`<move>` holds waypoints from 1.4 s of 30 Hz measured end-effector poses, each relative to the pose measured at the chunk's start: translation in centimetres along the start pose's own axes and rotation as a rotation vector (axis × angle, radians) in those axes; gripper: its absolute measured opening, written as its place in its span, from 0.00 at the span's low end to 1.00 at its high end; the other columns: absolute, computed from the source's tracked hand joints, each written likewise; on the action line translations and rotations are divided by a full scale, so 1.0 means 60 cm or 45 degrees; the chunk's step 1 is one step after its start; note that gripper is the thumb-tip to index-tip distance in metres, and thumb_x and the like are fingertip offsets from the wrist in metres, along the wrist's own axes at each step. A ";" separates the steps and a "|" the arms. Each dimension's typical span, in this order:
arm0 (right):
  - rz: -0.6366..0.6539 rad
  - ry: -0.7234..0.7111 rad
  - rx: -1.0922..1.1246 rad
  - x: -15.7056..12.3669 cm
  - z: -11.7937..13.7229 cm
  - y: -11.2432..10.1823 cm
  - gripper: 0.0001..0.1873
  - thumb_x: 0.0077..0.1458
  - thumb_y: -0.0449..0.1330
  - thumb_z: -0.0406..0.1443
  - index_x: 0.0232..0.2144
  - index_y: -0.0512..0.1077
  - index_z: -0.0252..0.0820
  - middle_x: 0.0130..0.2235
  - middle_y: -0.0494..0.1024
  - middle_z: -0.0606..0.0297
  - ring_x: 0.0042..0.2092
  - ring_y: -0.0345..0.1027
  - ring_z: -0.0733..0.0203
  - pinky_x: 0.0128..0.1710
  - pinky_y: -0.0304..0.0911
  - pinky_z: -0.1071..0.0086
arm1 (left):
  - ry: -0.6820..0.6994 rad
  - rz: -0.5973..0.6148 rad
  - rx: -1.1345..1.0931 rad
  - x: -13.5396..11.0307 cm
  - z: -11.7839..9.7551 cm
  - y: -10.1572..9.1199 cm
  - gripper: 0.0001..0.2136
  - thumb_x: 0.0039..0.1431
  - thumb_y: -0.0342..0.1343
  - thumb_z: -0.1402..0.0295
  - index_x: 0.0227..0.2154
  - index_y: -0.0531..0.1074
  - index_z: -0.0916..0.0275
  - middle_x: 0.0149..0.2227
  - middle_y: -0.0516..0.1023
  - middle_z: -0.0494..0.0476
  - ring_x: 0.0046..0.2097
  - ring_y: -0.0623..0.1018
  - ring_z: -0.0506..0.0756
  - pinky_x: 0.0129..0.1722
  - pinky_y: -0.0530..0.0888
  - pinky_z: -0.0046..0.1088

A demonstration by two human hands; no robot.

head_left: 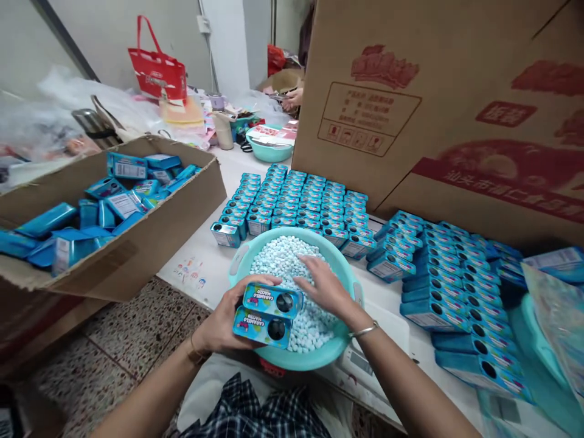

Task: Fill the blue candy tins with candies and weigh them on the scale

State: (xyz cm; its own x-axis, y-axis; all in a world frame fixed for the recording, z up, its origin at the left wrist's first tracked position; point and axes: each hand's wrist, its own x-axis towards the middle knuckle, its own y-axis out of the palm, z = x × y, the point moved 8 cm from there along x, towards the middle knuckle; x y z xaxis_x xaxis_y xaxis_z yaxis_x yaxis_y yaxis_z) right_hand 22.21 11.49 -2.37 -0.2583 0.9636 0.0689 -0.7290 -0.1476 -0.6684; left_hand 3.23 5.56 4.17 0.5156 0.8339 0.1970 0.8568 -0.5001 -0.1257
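Observation:
Two small blue candy boxes [267,313] printed "Caramelo Macizo", each with a round dark hole, are gripped together in my left hand [222,321]. They are tilted over the near left part of a turquoise basin [349,283]. Small pale blue and white candies [285,252] fill much of the basin. Over these candies my right hand [326,289] reaches in from the right, fingers apart and nothing visible in them. Whether its fingertips touch the candies is hard to tell.
Rows of blue boxes stand behind the basin [298,204] and to its right [456,292]. A cardboard carton [182,213] of loose blue boxes is at left. A large printed carton [438,121] walls off the back right. Beyond, another person's hand [294,99] shows.

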 end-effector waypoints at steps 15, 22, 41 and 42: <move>0.260 0.613 1.165 -0.035 -0.022 0.066 0.09 0.53 0.59 0.43 0.31 0.69 0.44 0.27 0.69 0.71 0.22 0.51 0.69 0.23 0.47 0.74 | -0.097 -0.141 0.321 -0.006 0.021 -0.036 0.41 0.46 0.68 0.63 0.63 0.55 0.55 0.63 0.63 0.61 0.62 0.66 0.67 0.62 0.65 0.41; -0.375 0.780 2.227 -0.033 -0.014 0.004 0.06 0.52 0.61 0.37 0.28 0.66 0.44 0.24 0.68 0.72 0.23 0.59 0.68 0.26 0.61 0.72 | -0.029 -0.020 0.548 0.025 0.012 -0.002 0.28 0.53 0.63 0.64 0.57 0.62 0.54 0.58 0.67 0.59 0.60 0.69 0.63 0.61 0.65 0.40; -0.608 0.220 2.768 -0.062 -0.003 -0.129 0.12 0.59 0.49 0.31 0.23 0.55 0.43 0.18 0.54 0.78 0.16 0.46 0.73 0.14 0.43 0.81 | 0.176 0.109 0.618 0.090 -0.043 0.107 0.26 0.54 0.63 0.63 0.55 0.64 0.53 0.57 0.69 0.59 0.59 0.69 0.62 0.59 0.66 0.41; -0.590 0.150 2.808 -0.078 -0.014 -0.148 0.13 0.59 0.49 0.30 0.23 0.54 0.44 0.18 0.54 0.78 0.17 0.47 0.74 0.14 0.44 0.81 | 0.166 0.106 0.591 0.096 -0.046 0.114 0.25 0.54 0.64 0.62 0.55 0.65 0.53 0.57 0.69 0.58 0.59 0.70 0.62 0.59 0.66 0.41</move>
State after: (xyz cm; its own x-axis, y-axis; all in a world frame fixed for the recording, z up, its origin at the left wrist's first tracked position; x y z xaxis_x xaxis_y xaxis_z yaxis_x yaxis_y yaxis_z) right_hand 30.41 8.50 2.63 0.0493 0.9862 -0.1581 -0.0726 0.1614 0.9842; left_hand 12.08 6.28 7.16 0.6042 0.7444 0.2843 0.7347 -0.3823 -0.5604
